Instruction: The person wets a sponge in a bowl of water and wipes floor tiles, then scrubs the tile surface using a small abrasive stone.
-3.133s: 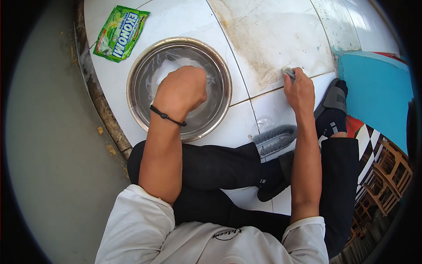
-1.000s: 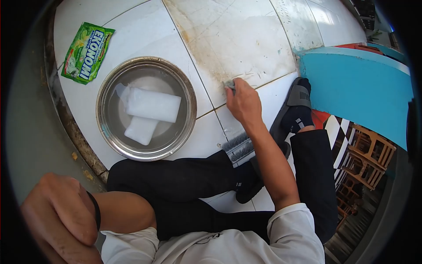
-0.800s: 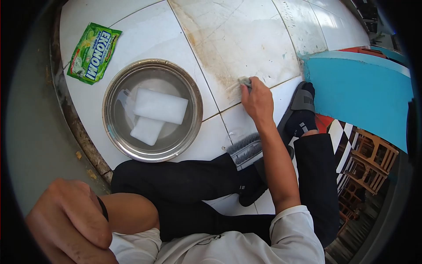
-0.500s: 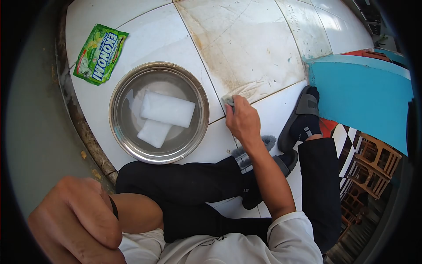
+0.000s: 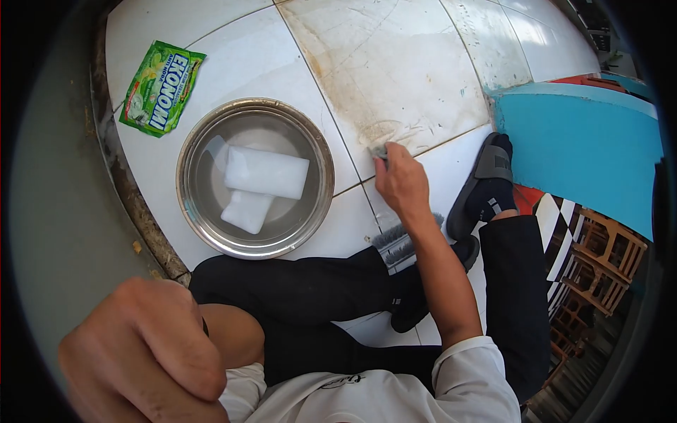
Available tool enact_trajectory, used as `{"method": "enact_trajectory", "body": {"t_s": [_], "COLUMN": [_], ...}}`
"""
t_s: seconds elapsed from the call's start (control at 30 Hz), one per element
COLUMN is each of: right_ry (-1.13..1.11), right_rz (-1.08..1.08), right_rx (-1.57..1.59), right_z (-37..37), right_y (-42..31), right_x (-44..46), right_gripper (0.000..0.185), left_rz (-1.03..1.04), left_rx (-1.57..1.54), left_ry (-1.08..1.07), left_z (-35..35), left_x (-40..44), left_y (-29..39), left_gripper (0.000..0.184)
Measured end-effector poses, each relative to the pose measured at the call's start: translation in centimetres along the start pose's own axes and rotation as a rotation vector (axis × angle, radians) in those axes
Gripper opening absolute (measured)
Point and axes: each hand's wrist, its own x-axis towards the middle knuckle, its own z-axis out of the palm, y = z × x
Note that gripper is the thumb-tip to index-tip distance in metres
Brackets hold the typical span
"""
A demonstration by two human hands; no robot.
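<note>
My right hand [image 5: 405, 182] pinches a small grey scrap [image 5: 379, 151] against the brown-stained white tile [image 5: 384, 77], near a tile joint. Large and close to the camera at the lower left is my left hand [image 5: 144, 352], its fingers curled; whatever they hold, if anything, is hidden. Between and beyond the hands stands a round metal bowl [image 5: 185, 180] of water. Two white blocks lie in it, the upper one [image 5: 268, 171] partly across the lower one [image 5: 247, 210].
A green packet [image 5: 162, 88] lies beyond the bowl at the upper left. A grey-bristled brush [image 5: 395, 243] rests beside my right forearm, by my crossed legs. At the right are a turquoise panel [image 5: 575, 148] and brown wooden furniture [image 5: 605, 257].
My left hand has come away from above the bowl to the lower left, uncovering the white blocks. My right hand has shifted about on the tile with the scrap. The camera view has moved too.
</note>
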Motion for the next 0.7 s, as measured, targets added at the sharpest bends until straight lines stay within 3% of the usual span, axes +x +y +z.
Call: {"method": "enact_trajectory", "body": {"t_s": [0.07,0.13,0.17,0.23,0.33,0.4,0.53,0.63,0.7], "right_ry": [0.073,0.098,0.115,0.051,-0.049,-0.079,0.064,0.104,0.014], "right_rz": [0.033,0.034,0.029,0.003,-0.027,-0.027,0.051,0.054,0.033], "right_rx": [-0.058,-0.072,-0.081,-0.015,0.031,0.039,-0.053,-0.041,0.024], "right_z": [-0.5,-0.1,-0.2,0.3,1.2,0.6,-0.8,0.0,0.9], "right_y": [2.7,3.0,3.0,0.2,-2.5,-1.9,3.5,2.6,0.0], "right_x": [1.4,3.4,4.1,4.1,1.3,-0.6,1.2,4.1,3.5], "right_gripper": [0.021,0.021,0.021,0.021,0.021,0.021,0.018,0.018,0.022], "left_rz": [-0.062,-0.036,0.019,0.049,-0.025,-0.062,-0.080,-0.103,-0.140], "left_rx": [-0.002,-0.133,-0.249,-0.340,-0.283,-0.245,-0.128,-0.111,-0.019], "left_ry": [-0.378,-0.247,0.078,0.408,0.526,0.748,1.066,0.994,0.980], "left_z": [-2.7,-1.5,1.5,2.7,-0.1,-1.0,-1.8,-2.0,-2.0], "left_x": [-0.5,0.4,1.8,2.0,-0.5,-2.0,-2.9,-3.0,-2.9], "left_y": [0.8,-0.1,-2.0,-3.2,-2.7,-2.3,-3.3,-4.6,-5.6], "left_gripper": [0.059,0.045,0.027,0.034,0.028,0.030,0.022,0.028,0.031]}}
